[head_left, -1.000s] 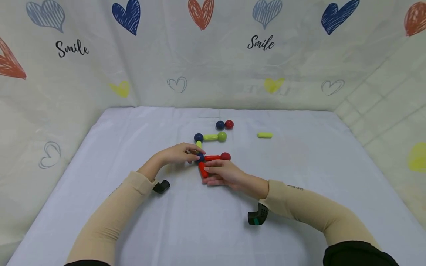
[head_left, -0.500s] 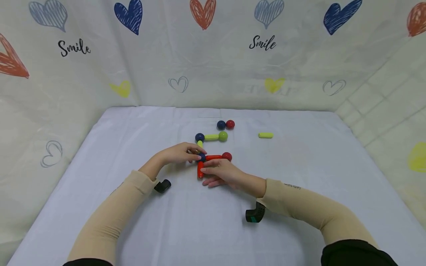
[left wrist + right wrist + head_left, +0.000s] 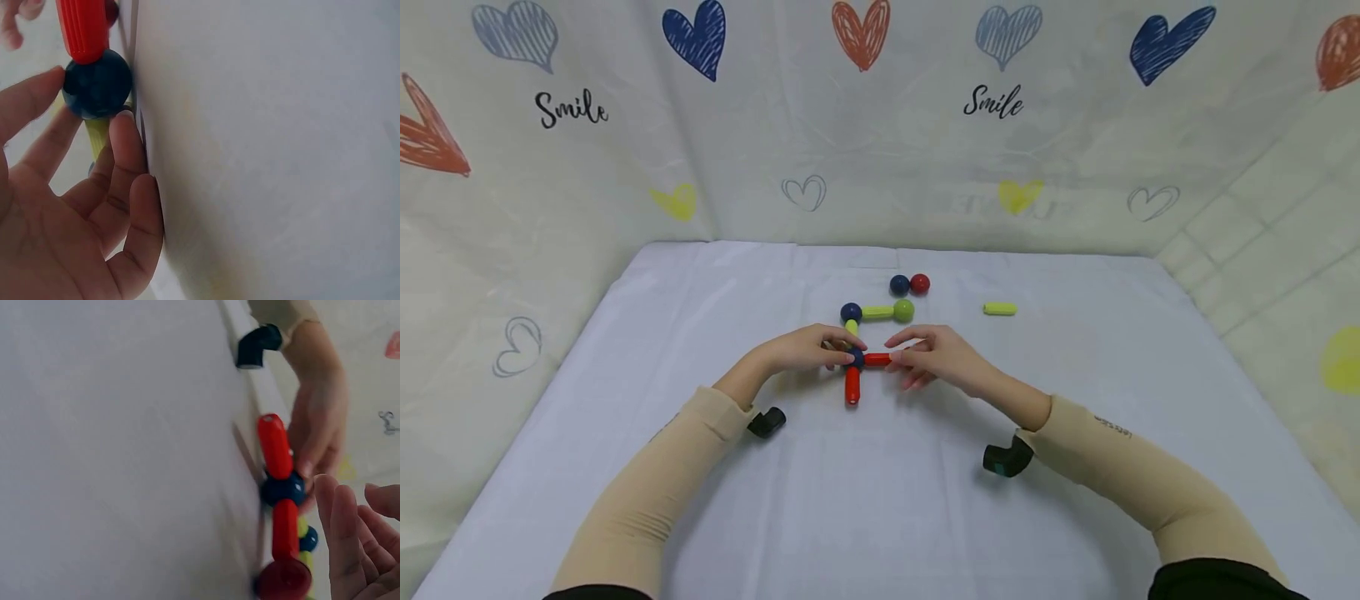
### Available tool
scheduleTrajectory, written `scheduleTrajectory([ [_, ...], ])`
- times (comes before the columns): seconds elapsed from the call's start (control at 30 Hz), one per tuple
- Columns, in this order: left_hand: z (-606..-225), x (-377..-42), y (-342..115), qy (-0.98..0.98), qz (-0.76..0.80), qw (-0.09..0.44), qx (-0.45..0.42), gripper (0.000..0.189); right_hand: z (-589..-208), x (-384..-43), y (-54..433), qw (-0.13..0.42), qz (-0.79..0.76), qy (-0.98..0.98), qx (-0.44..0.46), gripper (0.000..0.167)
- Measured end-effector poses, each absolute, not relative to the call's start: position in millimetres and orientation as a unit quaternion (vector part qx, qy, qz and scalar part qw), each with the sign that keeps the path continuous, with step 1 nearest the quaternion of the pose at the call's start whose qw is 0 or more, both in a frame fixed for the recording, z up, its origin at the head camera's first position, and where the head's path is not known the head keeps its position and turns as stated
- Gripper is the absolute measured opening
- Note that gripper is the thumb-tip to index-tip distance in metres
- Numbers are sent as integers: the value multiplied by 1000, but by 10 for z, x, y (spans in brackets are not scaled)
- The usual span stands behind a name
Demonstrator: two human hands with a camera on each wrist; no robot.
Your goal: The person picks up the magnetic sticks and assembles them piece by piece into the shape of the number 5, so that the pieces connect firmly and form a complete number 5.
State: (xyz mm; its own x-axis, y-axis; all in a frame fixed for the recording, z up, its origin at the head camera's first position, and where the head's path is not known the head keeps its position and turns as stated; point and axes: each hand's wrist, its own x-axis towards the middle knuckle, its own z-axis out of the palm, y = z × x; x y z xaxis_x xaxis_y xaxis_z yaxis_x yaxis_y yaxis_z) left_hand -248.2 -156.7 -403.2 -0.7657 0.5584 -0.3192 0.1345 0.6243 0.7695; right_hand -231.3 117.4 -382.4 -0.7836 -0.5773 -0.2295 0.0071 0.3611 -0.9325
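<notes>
My left hand (image 3: 797,348) pinches a dark blue ball (image 3: 97,84) between thumb and fingers. One red rod (image 3: 852,387) runs from that ball toward me. A second red rod (image 3: 876,360) points right and ends in a red ball (image 3: 284,580), which my right hand hides in the head view. On the far side, a yellow-green rod (image 3: 852,328) links to another blue ball (image 3: 851,312), then a further yellow-green rod (image 3: 877,312) and a green ball (image 3: 904,311). My right hand (image 3: 943,358) hovers beside the red-ball end, fingers loosely bent around nothing.
Behind the joined pieces, a loose blue ball (image 3: 899,285) and red ball (image 3: 919,284) sit side by side. A separate yellow-green rod (image 3: 1000,308) lies to the right on the white tablecloth (image 3: 865,517). A heart-printed cloth (image 3: 895,142) hangs behind the table.
My right hand has left the near red rod, moving up and right to the red-ball end. That rod has swung to point straight toward me. My left hand stays on the blue ball.
</notes>
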Motion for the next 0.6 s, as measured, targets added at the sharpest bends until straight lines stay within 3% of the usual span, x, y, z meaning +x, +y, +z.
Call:
scheduleTrajectory([
  [0.23,-4023,-2469,-1548,861,374,276,205,39,-3712,-2648,1414,183,-502,816,-221,37],
  [0.6,-4030,-2470,-1549,863,372,272,205,39,-3901,-3127,1472,56,-411,893,-172,34],
])
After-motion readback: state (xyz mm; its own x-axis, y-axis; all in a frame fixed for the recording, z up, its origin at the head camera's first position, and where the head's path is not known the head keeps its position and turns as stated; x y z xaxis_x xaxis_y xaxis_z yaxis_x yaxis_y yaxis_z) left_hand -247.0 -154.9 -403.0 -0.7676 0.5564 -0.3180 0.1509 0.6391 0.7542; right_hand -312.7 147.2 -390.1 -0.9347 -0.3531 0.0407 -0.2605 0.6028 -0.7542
